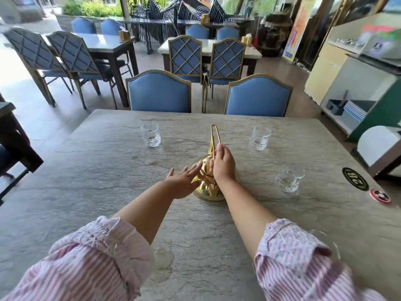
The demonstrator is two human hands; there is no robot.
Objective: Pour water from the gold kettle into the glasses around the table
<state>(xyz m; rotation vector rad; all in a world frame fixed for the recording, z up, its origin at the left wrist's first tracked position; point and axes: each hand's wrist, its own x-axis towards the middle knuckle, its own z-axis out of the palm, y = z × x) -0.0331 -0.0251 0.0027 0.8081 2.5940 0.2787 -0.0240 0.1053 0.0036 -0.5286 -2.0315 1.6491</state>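
The gold kettle [207, 190] stands upright in the middle of the grey stone table [108, 170]. My right hand [223, 164] is closed around its thin looped handle, which rises behind the lid. My left hand [184, 180] lies flat with fingers spread against the kettle's left side near the spout. A clear glass [150, 135] stands at the far left, a second glass [259, 138] at the far right, and a third glass [289, 178] to the right of the kettle. Partly hidden by my sleeves are a near glass [163, 256] and another near glass [325, 240].
Two blue chairs [159, 92] [258, 96] stand at the table's far edge. A black number disc [355, 178] and a red round sticker [380, 196] lie at the right edge. More tables and chairs fill the room behind; a counter [355, 83] stands to the right.
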